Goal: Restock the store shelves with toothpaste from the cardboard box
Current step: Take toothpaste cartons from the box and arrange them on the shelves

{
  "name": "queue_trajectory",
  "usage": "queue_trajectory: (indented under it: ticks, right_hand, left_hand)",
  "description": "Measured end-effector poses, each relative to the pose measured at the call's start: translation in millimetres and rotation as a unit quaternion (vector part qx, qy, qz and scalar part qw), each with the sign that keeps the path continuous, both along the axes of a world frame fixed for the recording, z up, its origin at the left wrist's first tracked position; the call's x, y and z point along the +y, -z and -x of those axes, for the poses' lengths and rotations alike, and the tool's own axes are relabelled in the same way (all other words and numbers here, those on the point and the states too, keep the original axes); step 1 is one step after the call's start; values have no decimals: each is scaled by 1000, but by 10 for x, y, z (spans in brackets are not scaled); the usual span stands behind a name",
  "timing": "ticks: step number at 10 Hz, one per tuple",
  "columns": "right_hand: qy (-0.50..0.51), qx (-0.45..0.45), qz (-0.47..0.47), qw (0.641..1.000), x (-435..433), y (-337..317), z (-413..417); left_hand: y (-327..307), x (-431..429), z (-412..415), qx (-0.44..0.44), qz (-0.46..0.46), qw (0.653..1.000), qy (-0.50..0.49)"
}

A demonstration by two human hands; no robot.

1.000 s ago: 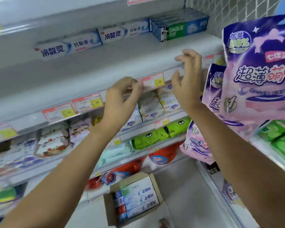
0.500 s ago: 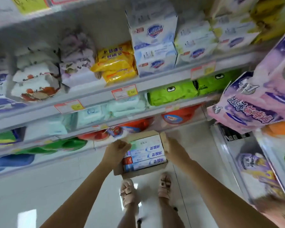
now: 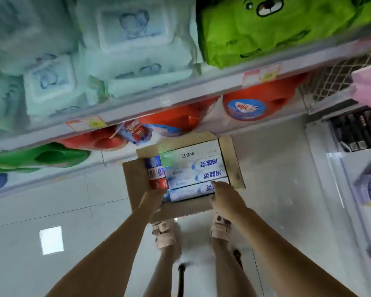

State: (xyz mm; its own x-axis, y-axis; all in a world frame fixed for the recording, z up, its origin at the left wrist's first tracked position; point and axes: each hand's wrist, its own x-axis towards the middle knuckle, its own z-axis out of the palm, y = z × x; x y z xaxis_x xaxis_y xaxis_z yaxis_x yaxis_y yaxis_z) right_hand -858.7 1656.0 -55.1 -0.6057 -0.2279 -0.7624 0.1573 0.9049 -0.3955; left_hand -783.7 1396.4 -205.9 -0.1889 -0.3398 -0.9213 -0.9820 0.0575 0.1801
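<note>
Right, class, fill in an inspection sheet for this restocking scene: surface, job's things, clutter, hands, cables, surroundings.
surface: pale tiled floor, with the box standing on it.
job's things: open cardboard box holding toothpaste cartons lying flat, side by side.
clutter: nothing seen.
hands: left hand and right hand at opposite ends of the nearest carton; grip unclear.
cables: dark strand between the legs, too blurred to identify.
surroundings: shelves with wipes packs, a green pack and red basins below.
</note>
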Motion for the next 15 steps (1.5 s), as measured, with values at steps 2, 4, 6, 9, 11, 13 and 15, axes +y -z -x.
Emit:
queue_trajectory:
  ticks: [2,4,6,9,11,13,15]
  right_hand:
    - [-10,-21,4,1000,194,476,-326]
    - [-43,7,28,999,335,630,-332]
    - [-28,14,25,999,312,717,-261]
    - [-22,28,35,999,324,778,-251]
    - [-17,38,21,999,294,812,-278]
    - [-2,23,22,999,298,806,-277]
    - [15,24,24,999,278,815,-291]
  left_hand:
    - [-589,464,307,23,-34,999,-25]
    - [-459,612,464,40,-14,997,-68]
    - [-232,585,509,66,-59,979,-184]
    - [-174,528,518,65,-65,985,-146]
    - [-156,539,495,54,-56,984,-161]
    - [-221,547,550,56,-49,986,-146]
    - [-226,508,490,52,-68,985,-148]
